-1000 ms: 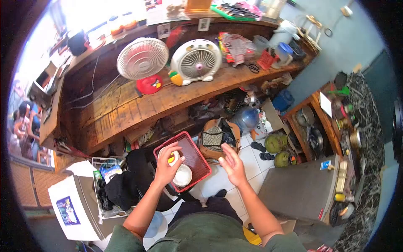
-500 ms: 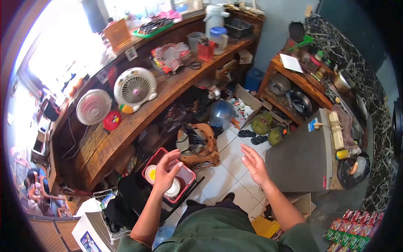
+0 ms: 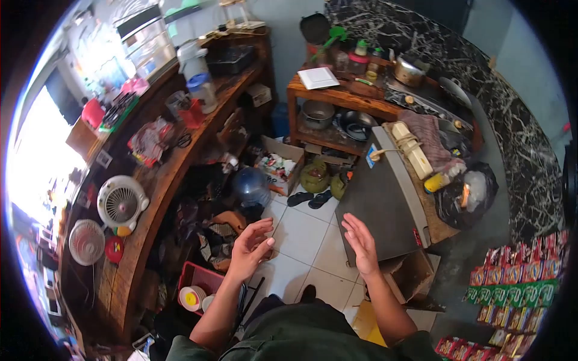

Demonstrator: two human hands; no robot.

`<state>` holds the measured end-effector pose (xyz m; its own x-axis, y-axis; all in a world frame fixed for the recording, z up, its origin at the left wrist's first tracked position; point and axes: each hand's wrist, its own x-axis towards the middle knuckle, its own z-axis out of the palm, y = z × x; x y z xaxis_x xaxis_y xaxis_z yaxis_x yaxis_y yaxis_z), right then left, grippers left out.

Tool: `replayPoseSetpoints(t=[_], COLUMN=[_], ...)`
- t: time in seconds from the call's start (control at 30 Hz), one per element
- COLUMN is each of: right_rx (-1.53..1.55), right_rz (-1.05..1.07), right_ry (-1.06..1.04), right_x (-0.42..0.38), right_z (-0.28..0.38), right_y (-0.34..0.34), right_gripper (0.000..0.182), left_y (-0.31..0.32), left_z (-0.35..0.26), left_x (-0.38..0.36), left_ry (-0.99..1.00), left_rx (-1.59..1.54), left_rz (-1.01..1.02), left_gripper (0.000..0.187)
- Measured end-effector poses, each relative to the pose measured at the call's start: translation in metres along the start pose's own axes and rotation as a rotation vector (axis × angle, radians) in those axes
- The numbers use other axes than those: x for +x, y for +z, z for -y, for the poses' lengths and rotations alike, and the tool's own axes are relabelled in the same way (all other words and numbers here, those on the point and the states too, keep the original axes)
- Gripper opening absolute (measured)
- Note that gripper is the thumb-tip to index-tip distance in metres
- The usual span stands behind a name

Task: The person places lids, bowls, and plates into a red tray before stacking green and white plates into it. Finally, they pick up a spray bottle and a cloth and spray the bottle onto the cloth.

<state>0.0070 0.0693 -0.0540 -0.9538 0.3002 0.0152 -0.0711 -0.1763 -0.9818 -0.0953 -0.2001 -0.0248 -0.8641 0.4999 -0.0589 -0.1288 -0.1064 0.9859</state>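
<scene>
Both hands are raised in front of my body, apart from each other and holding nothing. My left hand (image 3: 250, 249) has loosely curved fingers, with the thumb apart from them. Beyond and beside it, a red basket (image 3: 198, 272) on the floor holds a stack of bowls (image 3: 191, 298). My right hand (image 3: 361, 245) is held with its fingers stretched out. In view it lies just in front of the grey refrigerator (image 3: 385, 195), touching nothing that I can see. White floor tiles (image 3: 295, 234) show between the hands.
At left a curved wooden counter (image 3: 158, 210) carries two fans, including a white one (image 3: 122, 201). Ahead stand a wooden shelf (image 3: 292, 99) with pans, a gas cylinder (image 3: 314, 175) and black sandals (image 3: 319, 200). A cardboard box (image 3: 415, 274) and hanging sachets (image 3: 512, 274) are at right.
My view has turned to the right, so the counter, shelf and refrigerator have shifted left in the picture. Both hands stay raised and apart, with nothing in them.
</scene>
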Motion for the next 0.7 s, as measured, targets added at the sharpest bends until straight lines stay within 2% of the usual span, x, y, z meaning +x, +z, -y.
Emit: replayPoseSetpoints(t=[0.1,0.27,0.5,0.63,0.7], right_rx=[0.038,0.017,-0.011,-0.017,-0.019], right_rz=[-0.120,-0.221,-0.505,-0.635,-0.698], right_ry=[0.012,-0.017,-0.147,-0.206,-0.204], right_x=[-0.007,-0.011,-0.021,-0.032,-0.042], right_z=[0.002,0.007,0.040,0.035,0.033], right_y=[-0.001,-0.001,0.019,0.030,0.039], right_gripper=[0.048,0.048,0.051,0.049,0.048], left_y=[0.008,0.014,0.007,0.005,0.011], left_z=[0.011,0.018,0.008,0.002,0.002], left_x=[0.025,0.060,0.111,0.137,0.146], left_ry=[0.106,0.069,0.063,0.053,-0.014], left_rx=[0.031,-0.030,-0.065,-0.037,-0.066], left_rz=[0.100,0.238,0.454,0.586,0.629], left_gripper=[0.038,0.040,0.038,0.036,0.034])
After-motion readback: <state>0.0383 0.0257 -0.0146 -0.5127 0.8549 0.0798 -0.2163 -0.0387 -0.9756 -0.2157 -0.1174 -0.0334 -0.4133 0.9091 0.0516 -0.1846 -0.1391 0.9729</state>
